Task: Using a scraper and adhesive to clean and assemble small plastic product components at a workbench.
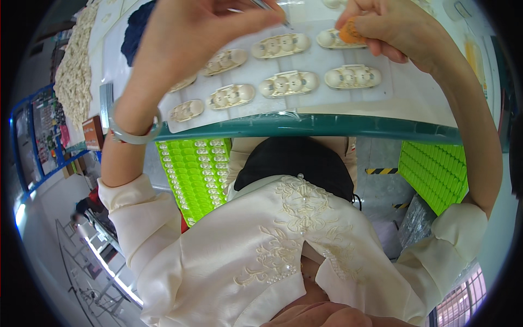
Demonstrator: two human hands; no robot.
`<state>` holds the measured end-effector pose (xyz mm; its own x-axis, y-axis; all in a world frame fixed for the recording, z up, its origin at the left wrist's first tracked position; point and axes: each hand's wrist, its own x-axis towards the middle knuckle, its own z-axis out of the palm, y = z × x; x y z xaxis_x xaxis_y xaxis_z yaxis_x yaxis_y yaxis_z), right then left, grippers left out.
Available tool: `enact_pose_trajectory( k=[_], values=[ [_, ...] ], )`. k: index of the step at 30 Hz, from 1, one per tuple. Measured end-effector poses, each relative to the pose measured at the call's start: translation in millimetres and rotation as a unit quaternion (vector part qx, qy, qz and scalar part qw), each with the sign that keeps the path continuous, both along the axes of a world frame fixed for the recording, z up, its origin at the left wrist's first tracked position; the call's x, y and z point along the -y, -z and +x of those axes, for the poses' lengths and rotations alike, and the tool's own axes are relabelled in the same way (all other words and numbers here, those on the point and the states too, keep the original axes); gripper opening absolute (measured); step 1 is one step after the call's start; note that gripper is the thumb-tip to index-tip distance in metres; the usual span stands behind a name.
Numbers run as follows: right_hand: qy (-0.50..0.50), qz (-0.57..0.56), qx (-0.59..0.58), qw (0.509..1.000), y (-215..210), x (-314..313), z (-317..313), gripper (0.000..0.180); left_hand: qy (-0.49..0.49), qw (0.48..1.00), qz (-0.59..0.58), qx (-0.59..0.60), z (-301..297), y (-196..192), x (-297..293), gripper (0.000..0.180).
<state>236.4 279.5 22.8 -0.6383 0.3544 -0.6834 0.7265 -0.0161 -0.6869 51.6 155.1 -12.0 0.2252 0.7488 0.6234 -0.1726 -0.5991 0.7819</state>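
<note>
My left hand (190,38) is raised over the left of a white board (376,99), fingers pinched on a thin silver metal tool (263,5). The tool's tip points down toward the board's far side. At the far right, my right hand (389,30) is closed in a pinch. An orange, bumpy piece like a finger cot (351,31) shows at its fingertips, right beside a cream oblong part (328,38). What the fingers pinch is hidden. More cream parts with round knobs, such as the near-right part (353,77) and the middle part (287,84), lie in rows on the board.
A heap of small cream pieces (79,76) and a dark blue cloth-like bundle (137,32) lie on the left. The table's green front edge (327,125) runs before me. Below it stand bright green trays, one at left (188,174) and one at right (436,171).
</note>
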Motion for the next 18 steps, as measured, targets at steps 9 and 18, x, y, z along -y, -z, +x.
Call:
enact_pose_trajectory(
  k=[9, 18],
  values=[
    [0.026, 0.002, -0.003, 1.000, -0.2, 2.4, 0.1, 0.013, -0.247, 0.826, -0.423, -0.281, 27.9, -38.7, 22.1, 0.012],
    [0.032, -0.011, -0.017, 0.999, 1.9, 1.4, 1.5, 0.012, -0.163, 0.936, -0.254, -0.181, 10.1, -15.2, 16.7, 0.015]
  ],
)
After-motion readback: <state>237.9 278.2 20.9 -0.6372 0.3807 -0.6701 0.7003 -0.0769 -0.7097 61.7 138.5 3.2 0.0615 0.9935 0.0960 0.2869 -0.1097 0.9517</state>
